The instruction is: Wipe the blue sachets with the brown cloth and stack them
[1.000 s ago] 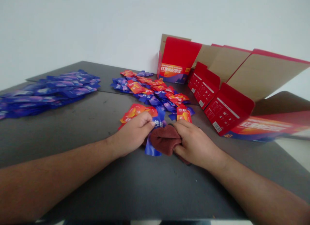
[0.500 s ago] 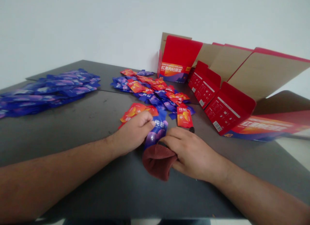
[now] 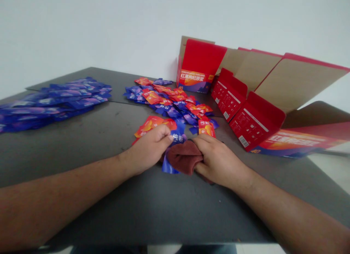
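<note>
My left hand [image 3: 151, 146] is closed on the edge of a blue-purple sachet [image 3: 170, 167] with white lettering. Bunched in my right hand [image 3: 218, 157] is a brown cloth [image 3: 186, 157], which lies against the front of that sachet and hides its middle. The sachet's top end and its lower corner show around the cloth. Just beyond my left hand are orange-red sachets [image 3: 153, 123], partly covered by the hand. Another orange-red sachet [image 3: 206, 126] lies just past my right fingers.
A mixed pile of orange and blue sachets [image 3: 169, 100] spreads beyond my hands. Many blue sachets [image 3: 68, 95] are heaped at the left. Open red cartons [image 3: 257, 119] with raised flaps stand along the right, and another red carton [image 3: 195, 79] stands at the back on the dark table [image 3: 117, 214].
My right hand has moved the brown cloth up along the sachet, from its lower end to its middle, uncovering the lower corner. My left hand keeps its hold in nearly the same place.
</note>
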Motion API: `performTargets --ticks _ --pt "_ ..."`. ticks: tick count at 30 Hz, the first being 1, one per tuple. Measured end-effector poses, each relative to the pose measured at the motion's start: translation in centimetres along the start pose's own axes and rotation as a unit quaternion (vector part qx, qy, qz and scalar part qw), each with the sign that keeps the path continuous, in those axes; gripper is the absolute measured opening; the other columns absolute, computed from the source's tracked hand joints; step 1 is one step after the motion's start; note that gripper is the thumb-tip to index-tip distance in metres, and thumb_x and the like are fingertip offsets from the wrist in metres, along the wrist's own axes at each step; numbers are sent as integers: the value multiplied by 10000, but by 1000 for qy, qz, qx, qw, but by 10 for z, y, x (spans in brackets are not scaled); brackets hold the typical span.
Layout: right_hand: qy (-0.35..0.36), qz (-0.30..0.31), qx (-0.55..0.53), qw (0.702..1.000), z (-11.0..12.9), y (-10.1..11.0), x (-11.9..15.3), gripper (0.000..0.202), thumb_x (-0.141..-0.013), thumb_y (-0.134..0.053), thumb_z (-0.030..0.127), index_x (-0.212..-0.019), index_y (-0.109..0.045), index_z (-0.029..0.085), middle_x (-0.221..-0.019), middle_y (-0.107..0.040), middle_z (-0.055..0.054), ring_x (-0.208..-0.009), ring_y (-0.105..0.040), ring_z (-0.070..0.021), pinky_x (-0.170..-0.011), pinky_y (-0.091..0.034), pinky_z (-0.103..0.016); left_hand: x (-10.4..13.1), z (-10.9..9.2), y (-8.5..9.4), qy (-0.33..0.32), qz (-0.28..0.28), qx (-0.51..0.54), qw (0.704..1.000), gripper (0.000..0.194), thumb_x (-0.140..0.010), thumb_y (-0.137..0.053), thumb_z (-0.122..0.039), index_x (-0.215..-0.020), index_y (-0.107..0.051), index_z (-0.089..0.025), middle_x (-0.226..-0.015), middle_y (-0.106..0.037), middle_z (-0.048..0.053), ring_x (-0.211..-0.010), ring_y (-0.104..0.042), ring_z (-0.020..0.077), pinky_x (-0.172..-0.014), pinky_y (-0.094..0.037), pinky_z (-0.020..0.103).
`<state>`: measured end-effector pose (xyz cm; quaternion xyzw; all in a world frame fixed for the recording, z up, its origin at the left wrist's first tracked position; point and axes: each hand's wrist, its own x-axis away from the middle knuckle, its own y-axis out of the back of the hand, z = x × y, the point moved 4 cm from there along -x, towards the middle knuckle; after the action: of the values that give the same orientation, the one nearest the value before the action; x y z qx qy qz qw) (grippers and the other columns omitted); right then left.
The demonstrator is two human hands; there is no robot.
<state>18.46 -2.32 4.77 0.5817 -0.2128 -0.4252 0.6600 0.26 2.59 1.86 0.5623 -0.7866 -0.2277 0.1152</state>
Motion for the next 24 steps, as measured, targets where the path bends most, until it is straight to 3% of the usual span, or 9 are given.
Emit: performTargets --ticks 6,10,13,16,20,22,24 --pt "91 47 -26 994 15 -4 3 150 -871 -634 199 -1021 -625 197 -980 -625 -48 -941 -578 -217 -821 -469 -335 0 -4 3 -38 -16 -21 999 207 -946 -511 -365 -829 -540 -197 -769 -541 -17 -706 -482 146 -636 -380 280" --pt "-23 -33 -25 999 -6 6 -2 153 -784 -651 147 -925 -605 186 -925 -627 -52 -869 -588 -221 -762 -478 -341 0 2 0 -18 8 22 1000 214 -952 -507 -370 -820 -519 -201 -725 -523 -25 -647 -473 135 -581 -375 266" --pt "-112 -96 -145 978 -27 16 -5 124 -852 -658 224 -972 -639 198 -888 -673 -31 -810 -620 -199 -741 -498 -325 2 5 -4 -6 24 116 993 219 -956 -526 -372 -823 -482 -203 -726 -503 -31 -625 -481 119 -565 -400 246" --pt "-139 -125 -303 935 -36 20 -6 236 -914 -662 408 -1030 -659 203 -912 -708 -36 -821 -652 -198 -756 -528 -324 3 2 -10 35 42 284 957 191 -958 -539 -346 -854 -457 -208 -760 -511 -29 -630 -521 112 -600 -478 259" --pt "-148 -160 -426 878 -40 16 0 430 -840 -739 555 -1078 -658 207 -1015 -726 -54 -939 -676 -231 -814 -546 -354 4 -5 -11 126 35 433 892 61 -956 -513 -253 -920 -481 -217 -748 -514 -28 -595 -543 109 -597 -549 281" --pt "-141 -138 -455 868 -38 12 2 479 -812 -757 593 -1072 -667 201 -1017 -726 -61 -959 -675 -241 -827 -549 -368 7 -7 -13 176 83 457 868 99 -968 -510 -313 -925 -493 -225 -713 -511 -27 -555 -538 121 -523 -560 289" --pt "-99 -85 -471 872 -30 10 1 449 -811 -761 593 -1015 -684 200 -972 -722 -49 -918 -674 -227 -813 -551 -352 11 -7 -17 218 169 475 836 195 -964 -522 -403 -892 -503 -222 -654 -481 -32 -495 -499 122 -429 -537 274"
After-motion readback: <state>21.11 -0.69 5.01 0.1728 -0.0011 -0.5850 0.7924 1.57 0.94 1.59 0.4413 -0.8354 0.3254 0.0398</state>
